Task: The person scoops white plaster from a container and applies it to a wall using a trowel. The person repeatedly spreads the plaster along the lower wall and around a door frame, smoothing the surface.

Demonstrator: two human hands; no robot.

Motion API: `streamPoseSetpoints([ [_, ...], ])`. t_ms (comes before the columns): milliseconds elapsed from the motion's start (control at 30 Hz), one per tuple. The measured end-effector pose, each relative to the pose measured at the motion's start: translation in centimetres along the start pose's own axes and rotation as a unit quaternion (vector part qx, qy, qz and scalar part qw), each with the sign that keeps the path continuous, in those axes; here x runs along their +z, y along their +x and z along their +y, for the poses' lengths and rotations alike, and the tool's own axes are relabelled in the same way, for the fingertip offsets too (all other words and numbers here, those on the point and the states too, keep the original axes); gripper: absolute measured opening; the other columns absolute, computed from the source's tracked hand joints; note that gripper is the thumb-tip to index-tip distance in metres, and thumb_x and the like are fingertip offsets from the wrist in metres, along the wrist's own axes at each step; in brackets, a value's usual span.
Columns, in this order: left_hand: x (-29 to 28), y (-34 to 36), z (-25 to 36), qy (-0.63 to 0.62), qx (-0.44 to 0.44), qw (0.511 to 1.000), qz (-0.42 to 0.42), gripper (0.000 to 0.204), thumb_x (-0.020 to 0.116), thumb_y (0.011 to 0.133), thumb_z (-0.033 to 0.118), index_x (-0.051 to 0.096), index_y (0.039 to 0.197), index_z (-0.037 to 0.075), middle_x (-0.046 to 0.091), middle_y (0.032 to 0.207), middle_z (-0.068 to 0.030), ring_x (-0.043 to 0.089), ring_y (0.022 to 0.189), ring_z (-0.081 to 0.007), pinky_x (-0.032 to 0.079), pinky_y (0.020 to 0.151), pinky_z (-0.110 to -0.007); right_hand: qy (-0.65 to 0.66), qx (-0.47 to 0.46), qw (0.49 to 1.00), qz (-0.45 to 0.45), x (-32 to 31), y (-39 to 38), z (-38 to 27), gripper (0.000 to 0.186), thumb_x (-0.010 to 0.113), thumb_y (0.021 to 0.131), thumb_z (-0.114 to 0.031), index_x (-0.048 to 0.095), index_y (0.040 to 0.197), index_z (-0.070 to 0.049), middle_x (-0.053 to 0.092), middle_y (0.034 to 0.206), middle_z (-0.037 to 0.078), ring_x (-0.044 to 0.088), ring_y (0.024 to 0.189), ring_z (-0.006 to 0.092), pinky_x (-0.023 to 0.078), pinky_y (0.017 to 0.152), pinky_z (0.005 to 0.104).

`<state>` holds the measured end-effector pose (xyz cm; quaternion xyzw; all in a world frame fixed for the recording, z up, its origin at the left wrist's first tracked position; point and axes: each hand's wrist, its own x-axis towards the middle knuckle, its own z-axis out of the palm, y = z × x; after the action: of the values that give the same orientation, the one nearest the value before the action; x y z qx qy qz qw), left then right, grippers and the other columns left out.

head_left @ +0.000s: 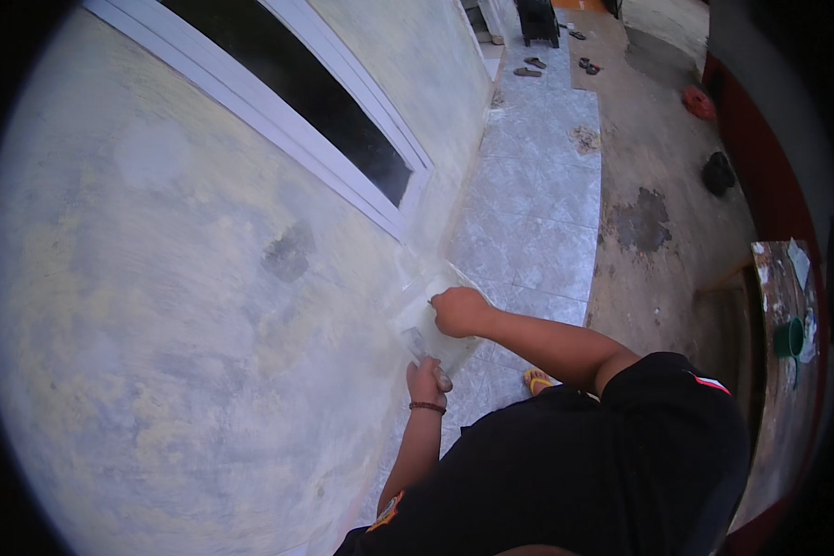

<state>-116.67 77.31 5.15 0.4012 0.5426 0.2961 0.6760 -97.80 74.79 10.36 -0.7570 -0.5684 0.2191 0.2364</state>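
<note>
Left grip (425,381): narrow, wrapped around the stubby handle of a putty knife (415,339), its blade pointing up and away from the body. Right grip (461,312): curled closed on a thin object (431,301), of which only a dark tip shows; kind cannot be told.

Position: the putty knife is in front of the torso, over a pale flat sheet (450,350), possibly a putty board, seen between the patchy plastered wall (185,306) and the tiled floor (528,222). Contact of sheet with wall: cannot tell.

Step in hand, judged: working filler between blade and sheet, near the corner below the window frame (361,190). Next move seems to call for a steady sheet and a flat, lightly loaded blade before any wall contact.

Writing: none legible on knife, sheet or wall. Left sleeve carries an orange patch (387,511), right sleeve a red-and-white one (712,382); both too small to read. Green cup (789,337) on the stained worktop (775,283), at right; no label made out.
</note>
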Motion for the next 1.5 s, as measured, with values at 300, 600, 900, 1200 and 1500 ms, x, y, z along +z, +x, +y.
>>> streamPoseSetpoints([
  [300,-2.1,-1.0,-0.2,-0.026,-0.046,0.997,-0.061,0.024,0.06,0.079,0.006,0.047,0.099,0.008,0.046,0.073,-0.0024,0.047,0.052,-0.0125,0.032,0.036,-0.025,-0.054,0.009,0.999,-0.001,1.8,-1.4,-2.2,0.023,0.059,0.08,-0.015,0.073,0.096,-0.006,0.072,0.092,0.017,0.071,0.085,0.033,0.056,0.074,0.0456],
  [600,-3.0,-1.1,-1.6,-0.017,-0.02,0.999,-0.042,0.024,0.061,0.077,0.005,0.049,0.097,0.004,0.05,0.076,-0.0046,0.05,0.058,-0.0148,0.041,0.046,-0.03,-0.026,0.038,0.999,-0.004,1.7,-2.4,-1.3,0.028,0.057,0.081,-0.019,0.069,0.103,-0.006,0.071,0.094,0.02,0.069,0.088,0.036,0.054,0.079,0.0465],
  [900,0.2,0.4,-2.2,0.025,-0.035,0.997,-0.067,0.026,0.064,0.075,0.006,0.05,0.098,0.002,0.053,0.077,-0.0064,0.053,0.061,-0.0163,0.042,0.049,-0.03,0.036,0.046,0.998,0.006,1.0,-0.7,2.0,0.027,0.058,0.08,-0.019,0.068,0.099,-0.003,0.07,0.09,0.021,0.069,0.086,0.0372,0.054,0.076,0.0485],
  [1200,14.4,5.2,-3.4,0.062,-0.054,0.993,-0.088,0.027,0.064,0.076,0.007,0.051,0.098,0.003,0.053,0.079,-0.005,0.052,0.061,-0.016,0.042,0.051,-0.031,0.008,0.088,0.996,0.01,-4.9,0.5,14.8,0.031,0.06,0.079,-0.022,0.07,0.101,-0.002,0.071,0.087,0.023,0.069,0.083,0.0393,0.055,0.077,0.049],
  [1500,31.0,9.5,0.3,0.064,-0.093,0.985,-0.13,0.018,0.065,0.079,0.015,0.05,0.09,0.012,0.047,0.072,-0.0008,0.047,0.052,-0.0136,0.034,0.04,-0.028,0.163,0.156,0.963,0.147,-17.7,4.3,29.3,0.032,0.058,0.083,-0.02,0.069,0.108,-0.004,0.069,0.097,0.024,0.066,0.092,0.0416,0.052,0.085,0.048],
])
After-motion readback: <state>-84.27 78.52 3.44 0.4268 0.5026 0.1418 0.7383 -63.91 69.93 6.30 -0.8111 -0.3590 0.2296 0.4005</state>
